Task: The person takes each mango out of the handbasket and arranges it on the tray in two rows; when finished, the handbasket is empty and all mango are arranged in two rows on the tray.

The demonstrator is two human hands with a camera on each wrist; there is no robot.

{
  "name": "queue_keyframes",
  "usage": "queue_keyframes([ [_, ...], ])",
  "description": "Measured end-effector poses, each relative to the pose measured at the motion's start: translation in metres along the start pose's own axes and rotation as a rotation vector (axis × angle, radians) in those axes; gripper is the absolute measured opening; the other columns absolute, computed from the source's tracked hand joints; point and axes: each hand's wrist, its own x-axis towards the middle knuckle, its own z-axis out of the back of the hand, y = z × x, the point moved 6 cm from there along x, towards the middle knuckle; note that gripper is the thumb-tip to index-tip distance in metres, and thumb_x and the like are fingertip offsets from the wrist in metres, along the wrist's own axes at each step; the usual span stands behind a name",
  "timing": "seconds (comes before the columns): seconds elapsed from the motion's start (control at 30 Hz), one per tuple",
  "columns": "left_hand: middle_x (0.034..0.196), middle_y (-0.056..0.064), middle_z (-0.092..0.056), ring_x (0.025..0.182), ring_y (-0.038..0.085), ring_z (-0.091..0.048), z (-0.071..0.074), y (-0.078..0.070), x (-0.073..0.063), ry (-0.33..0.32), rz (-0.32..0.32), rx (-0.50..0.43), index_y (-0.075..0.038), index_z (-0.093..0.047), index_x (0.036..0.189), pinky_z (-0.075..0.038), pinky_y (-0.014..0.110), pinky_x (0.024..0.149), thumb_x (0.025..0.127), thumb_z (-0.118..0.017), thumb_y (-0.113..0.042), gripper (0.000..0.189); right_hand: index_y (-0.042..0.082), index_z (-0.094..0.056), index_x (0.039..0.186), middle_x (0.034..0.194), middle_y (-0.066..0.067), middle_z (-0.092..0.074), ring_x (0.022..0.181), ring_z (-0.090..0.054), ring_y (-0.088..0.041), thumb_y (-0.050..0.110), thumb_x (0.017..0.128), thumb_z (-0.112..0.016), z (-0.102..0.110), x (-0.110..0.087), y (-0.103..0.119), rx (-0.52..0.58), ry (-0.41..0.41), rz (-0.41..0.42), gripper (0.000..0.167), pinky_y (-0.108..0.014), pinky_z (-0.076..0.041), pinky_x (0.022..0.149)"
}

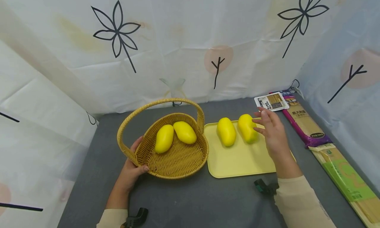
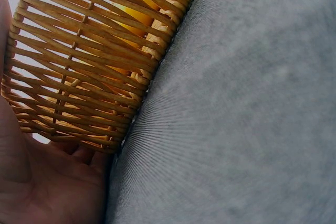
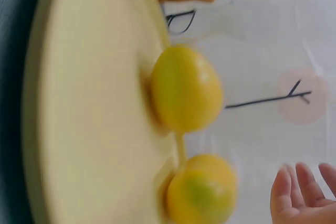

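Observation:
A wicker basket [image 1: 178, 162] with an arched handle stands on the grey table, two yellow mangoes [image 1: 164, 139] lying inside it. My left hand [image 1: 132, 168] grips its left side, thumb over the rim and fingers along the outer wall. In the left wrist view the woven wall [image 2: 79, 61] fills the upper left above the palm. To the right, a pale yellow tray [image 1: 237, 162] carries two more mangoes [image 1: 226, 131]. Above the tray's right part is my right hand [image 1: 273, 132], fingers extended and holding nothing, its fingertips overlapping the right mango [image 1: 247, 127] in the head view.
Along the right edge lie a purple-edged noodle pack [image 1: 305, 122] and a green-and-clear noodle pack [image 1: 347, 175]. A small white-edged packet [image 1: 271, 101] rests at the back right. White printed cloth [image 1: 184, 33] hangs behind and at both sides of the table.

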Motion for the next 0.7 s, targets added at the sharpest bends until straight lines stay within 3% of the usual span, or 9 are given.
queue_keyframes([
  [0.17, 0.173, 0.023, -0.024, 0.145, 0.028, -0.046, 0.000, 0.000, 0.000, 0.001, -0.007, -0.001, -0.014, -0.018, 0.176, -0.049, 0.029, 0.105, 0.096, -0.088, -0.011, 0.106, 0.008, -0.052, 0.156, 0.144, -0.019, -0.055, 0.126, -0.058, -0.034, 0.043, 0.118, -0.045, -0.012, -0.010, 0.017, 0.269, 0.105, 0.062, 0.052, -0.030, -0.053, 0.098],
  [0.3, 0.173, 0.023, -0.024, 0.146, 0.028, -0.046, 0.001, 0.002, 0.000, 0.007, -0.016, 0.000, -0.013, -0.017, 0.176, -0.049, 0.029, 0.105, 0.097, -0.087, -0.010, 0.106, 0.010, -0.056, 0.155, 0.143, -0.018, -0.059, 0.126, -0.058, -0.036, 0.042, 0.119, -0.041, -0.021, -0.016, 0.025, 0.392, 0.187, 0.126, 0.051, -0.036, -0.054, 0.098],
  [0.53, 0.174, 0.021, -0.023, 0.147, 0.028, -0.044, 0.002, 0.003, 0.000, 0.015, -0.035, 0.017, -0.013, -0.017, 0.176, -0.048, 0.029, 0.105, 0.098, -0.087, -0.017, 0.106, 0.006, -0.051, 0.160, 0.148, -0.019, -0.058, 0.132, -0.055, -0.039, 0.051, 0.118, -0.032, -0.042, -0.026, 0.032, 0.531, 0.371, 0.204, 0.065, -0.046, -0.052, 0.100],
  [0.7, 0.174, 0.022, -0.023, 0.147, 0.029, -0.044, 0.002, 0.004, -0.001, 0.014, -0.027, 0.015, -0.014, -0.017, 0.176, -0.049, 0.029, 0.105, 0.097, -0.088, -0.020, 0.107, 0.006, -0.045, 0.164, 0.154, -0.022, -0.053, 0.136, -0.052, -0.040, 0.053, 0.118, -0.028, -0.059, -0.033, 0.031, 0.547, 0.477, 0.210, 0.068, -0.047, -0.051, 0.102],
])
